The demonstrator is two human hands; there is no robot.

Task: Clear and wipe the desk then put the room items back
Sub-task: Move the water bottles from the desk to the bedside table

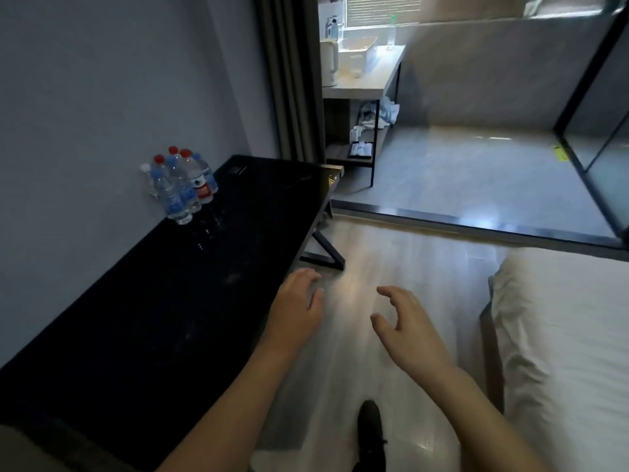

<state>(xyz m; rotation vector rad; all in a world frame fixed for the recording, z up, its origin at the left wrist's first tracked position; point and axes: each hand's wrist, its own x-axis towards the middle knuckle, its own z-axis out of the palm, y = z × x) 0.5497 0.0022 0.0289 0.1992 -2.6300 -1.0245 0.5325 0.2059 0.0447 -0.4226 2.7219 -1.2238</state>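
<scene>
A long black desk (pixel 143 301) runs along the grey wall on the left. Several water bottles (pixel 182 185) with red or white caps stand bunched against the wall at the desk's far part. My left hand (pixel 296 308) hovers at the desk's front edge with relaxed fingers and holds nothing. My right hand (pixel 405 321) floats over the floor between desk and bed, fingers loosely spread and empty.
A white bed (pixel 561 352) fills the right side. Beyond the desk a counter (pixel 360 86) carries a white kettle (pixel 329 64) and a tray, with crumpled cloths (pixel 377 114) on the shelf beneath. A glass partition frame (pixel 476 226) crosses the floor. My dark shoe (pixel 371 434) is below.
</scene>
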